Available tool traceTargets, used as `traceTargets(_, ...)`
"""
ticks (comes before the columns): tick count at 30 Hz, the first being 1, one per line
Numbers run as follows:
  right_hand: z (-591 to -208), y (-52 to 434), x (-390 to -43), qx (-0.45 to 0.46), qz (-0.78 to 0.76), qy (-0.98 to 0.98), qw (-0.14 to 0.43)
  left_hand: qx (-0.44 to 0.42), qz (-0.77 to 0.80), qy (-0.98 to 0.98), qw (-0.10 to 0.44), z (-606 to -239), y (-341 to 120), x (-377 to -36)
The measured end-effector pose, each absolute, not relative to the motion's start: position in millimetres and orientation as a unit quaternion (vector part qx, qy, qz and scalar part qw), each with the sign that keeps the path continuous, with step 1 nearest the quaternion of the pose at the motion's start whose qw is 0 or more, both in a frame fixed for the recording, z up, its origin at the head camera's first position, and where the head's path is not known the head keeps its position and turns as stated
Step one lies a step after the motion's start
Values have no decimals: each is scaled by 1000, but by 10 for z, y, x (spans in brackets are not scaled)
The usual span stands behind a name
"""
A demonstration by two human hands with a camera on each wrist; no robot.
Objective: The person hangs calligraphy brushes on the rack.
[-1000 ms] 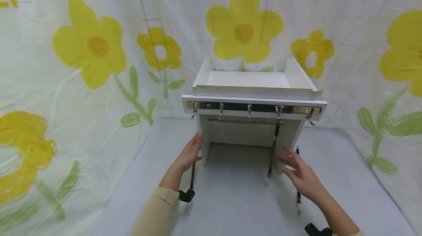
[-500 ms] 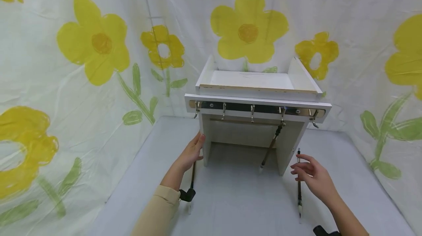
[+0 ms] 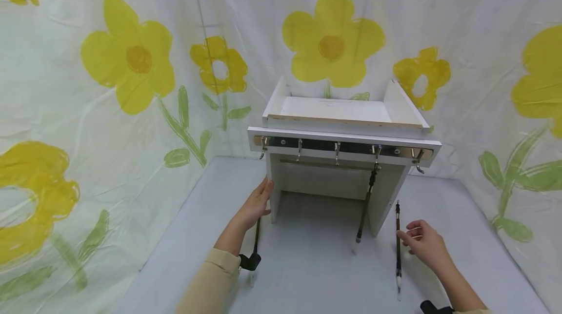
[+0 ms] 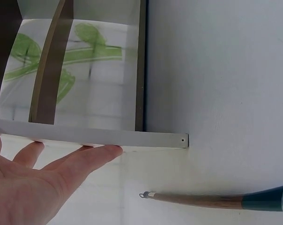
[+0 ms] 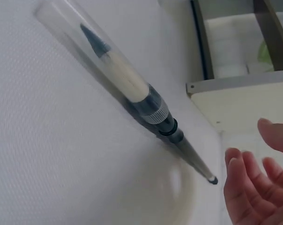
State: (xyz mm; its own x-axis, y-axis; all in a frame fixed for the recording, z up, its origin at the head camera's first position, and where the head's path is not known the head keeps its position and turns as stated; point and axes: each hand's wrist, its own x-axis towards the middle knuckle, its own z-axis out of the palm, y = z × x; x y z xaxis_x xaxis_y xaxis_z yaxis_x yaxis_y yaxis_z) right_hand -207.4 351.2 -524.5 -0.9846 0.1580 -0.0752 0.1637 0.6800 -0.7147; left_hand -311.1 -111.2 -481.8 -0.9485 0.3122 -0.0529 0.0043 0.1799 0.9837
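A white shelf rack (image 3: 342,136) with a rail of metal hooks (image 3: 299,147) stands on the grey table. One brown brush (image 3: 366,204) hangs from the fourth hook. My left hand (image 3: 254,204) lies flat against the rack's left side panel (image 4: 132,138), fingers straight (image 4: 85,157). A second brush (image 3: 256,236) lies on the table just beside that hand (image 4: 212,200). My right hand (image 3: 423,243) hovers low at the right with loosely bent fingers (image 5: 247,180). It sits beside a third brush (image 3: 397,255) lying on the table. That clear-capped brush (image 5: 132,93) is not touched.
Flower-printed cloth walls (image 3: 131,85) close in the table on the left, back and right. The rack's top tray (image 3: 333,108) holds nothing. Its right foot (image 5: 244,98) stands close to the right brush. Bare grey tabletop (image 3: 307,265) lies in front of the rack.
My right hand left the hanging brush and dropped down and right to the brush on the table. The hanging brush swung and now hangs nearly straight. The left hand stayed put.
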Motion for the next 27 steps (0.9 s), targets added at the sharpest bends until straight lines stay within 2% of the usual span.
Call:
traceTargets(8, -5303, 3559, -2053, 107, -391, 914, 16, 113, 631, 758, 122, -4859, -1056, -3128)
traceTargets(17, -5381, 3600, -2098, 149, -376, 913, 56, 116, 629, 759, 121, -4891, -999, -3162)
traceTargets(27, -5442, 3452, -2197, 144, -346, 926, 34, 105, 636, 756, 114, -4905, -1086, -3185)
